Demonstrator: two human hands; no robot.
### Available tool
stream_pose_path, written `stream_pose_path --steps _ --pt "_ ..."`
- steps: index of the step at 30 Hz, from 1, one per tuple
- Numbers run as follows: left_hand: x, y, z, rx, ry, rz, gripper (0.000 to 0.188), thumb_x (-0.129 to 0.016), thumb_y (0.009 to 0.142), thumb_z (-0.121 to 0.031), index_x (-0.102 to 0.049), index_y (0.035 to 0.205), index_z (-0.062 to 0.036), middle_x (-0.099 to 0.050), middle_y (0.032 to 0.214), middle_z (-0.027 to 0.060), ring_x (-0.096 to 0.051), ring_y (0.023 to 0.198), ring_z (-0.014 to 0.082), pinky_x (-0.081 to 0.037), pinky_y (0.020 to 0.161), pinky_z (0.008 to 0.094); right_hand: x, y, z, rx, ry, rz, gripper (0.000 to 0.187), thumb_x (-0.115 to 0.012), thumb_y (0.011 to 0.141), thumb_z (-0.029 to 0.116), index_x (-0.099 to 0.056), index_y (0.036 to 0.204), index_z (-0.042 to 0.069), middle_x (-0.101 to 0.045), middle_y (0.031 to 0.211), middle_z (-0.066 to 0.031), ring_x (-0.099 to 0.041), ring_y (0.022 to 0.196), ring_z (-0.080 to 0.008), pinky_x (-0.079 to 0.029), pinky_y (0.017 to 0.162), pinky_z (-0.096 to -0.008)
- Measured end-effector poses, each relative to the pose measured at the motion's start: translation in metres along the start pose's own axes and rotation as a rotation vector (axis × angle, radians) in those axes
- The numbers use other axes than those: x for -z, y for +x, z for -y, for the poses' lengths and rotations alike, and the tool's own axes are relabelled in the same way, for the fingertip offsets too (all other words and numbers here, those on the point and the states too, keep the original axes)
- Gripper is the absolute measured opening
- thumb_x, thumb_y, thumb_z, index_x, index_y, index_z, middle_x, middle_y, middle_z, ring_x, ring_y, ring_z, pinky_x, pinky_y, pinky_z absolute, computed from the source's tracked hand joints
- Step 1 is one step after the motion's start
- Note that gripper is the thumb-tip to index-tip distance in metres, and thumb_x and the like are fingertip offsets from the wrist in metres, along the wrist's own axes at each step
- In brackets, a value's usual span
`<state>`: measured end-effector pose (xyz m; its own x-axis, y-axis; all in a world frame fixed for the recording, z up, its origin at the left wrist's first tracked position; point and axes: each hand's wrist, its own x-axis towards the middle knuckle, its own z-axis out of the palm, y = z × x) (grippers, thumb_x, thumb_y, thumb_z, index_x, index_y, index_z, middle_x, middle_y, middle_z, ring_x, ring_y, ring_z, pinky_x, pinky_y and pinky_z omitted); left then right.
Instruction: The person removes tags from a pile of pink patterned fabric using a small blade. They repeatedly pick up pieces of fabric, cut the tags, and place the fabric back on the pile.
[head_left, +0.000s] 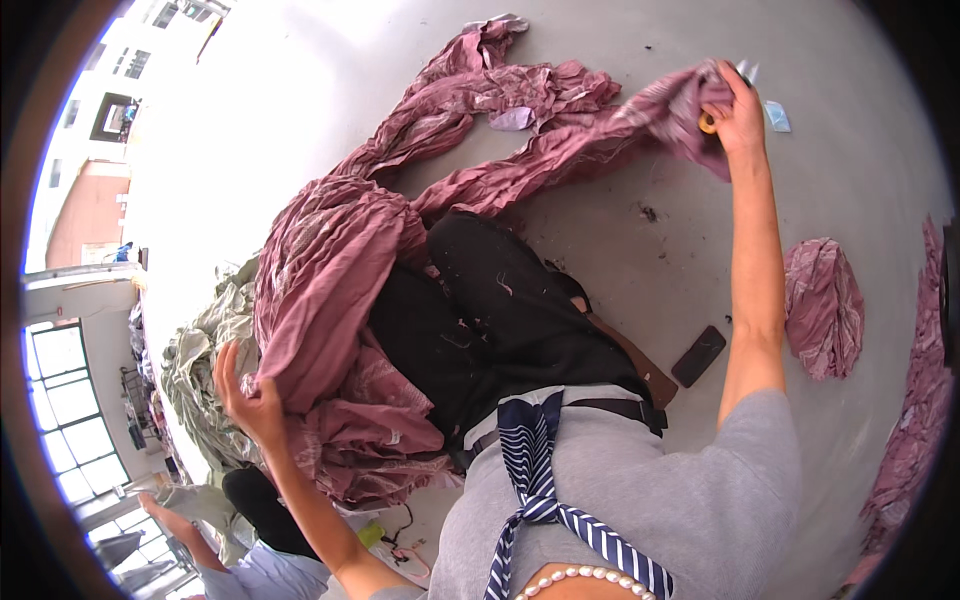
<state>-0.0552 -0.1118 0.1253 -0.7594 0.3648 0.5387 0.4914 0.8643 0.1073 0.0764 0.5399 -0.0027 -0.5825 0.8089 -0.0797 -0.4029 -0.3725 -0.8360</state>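
A long, crumpled dusty-pink cloth (pixel 335 235) with pale patterning lies over my legs and stretches along the floor. My right hand (pixel 738 118), arm reaching far out, grips one end of it, lifted and slightly blurred. That same hand also holds a small cutting tool, probably snips (pixel 707 123), with a yellow handle part below the fingers and pointed metal tips above. My left hand (pixel 252 402) is at the cloth's left edge, which seems pinched at the thumb while the other fingers stretch upward.
Pale green cloth (pixel 200 370) is heaped at the left, near another person's arm (pixel 185 530). On the grey floor lie a black phone (pixel 699 356), a bundled pink cloth (pixel 824 308), a light-blue packet (pixel 777 116) and dark lint (pixel 648 213). More pink cloth (pixel 905 440) lies far right.
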Motion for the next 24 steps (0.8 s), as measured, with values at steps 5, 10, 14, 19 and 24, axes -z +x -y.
stream_pose_path --steps 5,10,14,19,24 --pt "-0.066 0.017 -0.124 -0.1 -0.462 0.202 0.047 -0.075 0.073 -0.007 -0.061 0.119 -0.004 -0.06 0.123 0.0123 -0.056 0.115 0.0247 -0.045 0.097 0.0363 -0.13 -0.093 0.036 -0.006 -0.024 0.4 0.029 -0.068 0.083 0.021 -0.063 0.106 0.004 -0.067 0.085 -0.0049 -0.065 0.066 -0.011 -0.056 0.058 -0.0256" --pt "-0.088 0.011 -0.204 0.029 -1.082 0.298 0.069 -0.081 0.071 -0.019 -0.051 0.13 -0.0024 -0.055 0.128 0.0153 -0.057 0.11 0.0238 -0.05 0.083 0.0338 -0.259 -0.222 0.02 0.344 -0.009 1.032 0.019 -0.06 0.091 0.023 -0.061 0.09 0.005 -0.06 0.074 -0.0037 -0.058 0.066 -0.0126 -0.051 0.058 -0.0275" --pt "-0.058 -0.014 -0.187 0.175 -1.316 0.299 0.065 -0.076 0.075 -0.02 -0.049 0.131 -0.0018 -0.055 0.128 0.0146 -0.057 0.111 0.0245 -0.049 0.087 0.0347 -0.323 -0.316 0.004 -0.319 0.655 1.356 0.022 -0.062 0.089 0.017 -0.058 0.07 0.005 -0.05 0.061 0.0006 -0.046 0.053 -0.009 -0.038 0.048 -0.0244" --pt "-0.041 -0.087 -0.1 0.517 -1.387 0.228 0.059 -0.069 0.081 -0.021 -0.047 0.132 -0.0011 -0.054 0.129 0.0137 -0.056 0.113 0.0254 -0.048 0.091 0.036 -0.313 -0.342 -0.052 -0.336 0.28 1.387 0.022 -0.064 0.086 0.019 -0.062 0.079 -0.002 -0.057 0.066 -0.0052 -0.054 0.058 -0.0135 -0.046 0.055 -0.0289" --pt "-0.042 -0.175 -0.035 0.884 -1.455 0.15 0.054 -0.063 0.087 -0.022 -0.045 0.134 -0.0004 -0.054 0.129 0.0129 -0.056 0.114 0.0262 -0.046 0.096 0.0372 -0.252 -0.309 -0.148 -0.118 -0.266 1.272 0.026 -0.063 0.086 0.013 -0.065 0.105 -0.003 -0.067 0.085 -0.0094 -0.06 0.073 -0.013 -0.05 0.069 -0.0273"
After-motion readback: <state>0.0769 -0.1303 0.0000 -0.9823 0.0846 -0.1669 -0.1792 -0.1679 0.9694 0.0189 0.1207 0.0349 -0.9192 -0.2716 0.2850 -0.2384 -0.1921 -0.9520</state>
